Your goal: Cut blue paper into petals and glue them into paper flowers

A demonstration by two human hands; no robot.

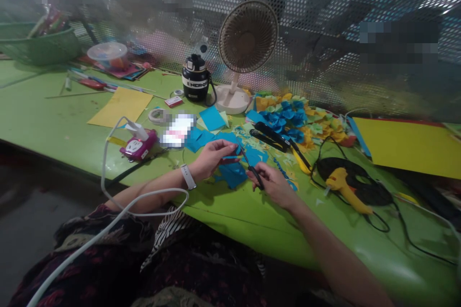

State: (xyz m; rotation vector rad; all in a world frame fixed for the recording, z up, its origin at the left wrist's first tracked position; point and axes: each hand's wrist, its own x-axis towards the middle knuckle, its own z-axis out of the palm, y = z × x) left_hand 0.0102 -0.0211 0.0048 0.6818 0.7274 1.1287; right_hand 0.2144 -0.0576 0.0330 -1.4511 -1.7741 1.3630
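My left hand point(212, 157) pinches a small piece of blue paper point(230, 151) above the green table point(61, 105). My right hand point(273, 183) grips black-handled scissors point(254, 171), whose thin blades point up and to the left, at the blue paper. More cut blue paper point(232, 175) lies below the hands. A white watch point(188, 176) circles my left wrist. Just right of the scissors, a black-handled tool point(270, 136) lies on scraps of paper.
A yellow hot glue gun point(344, 189) with black cords lies to the right, near a large yellow card point(406, 146). Heaped blue and yellow paper shapes point(288, 117), a fan point(248, 38), a black flask point(195, 78), and a pink socket point(139, 145) with a white cable stand farther back.
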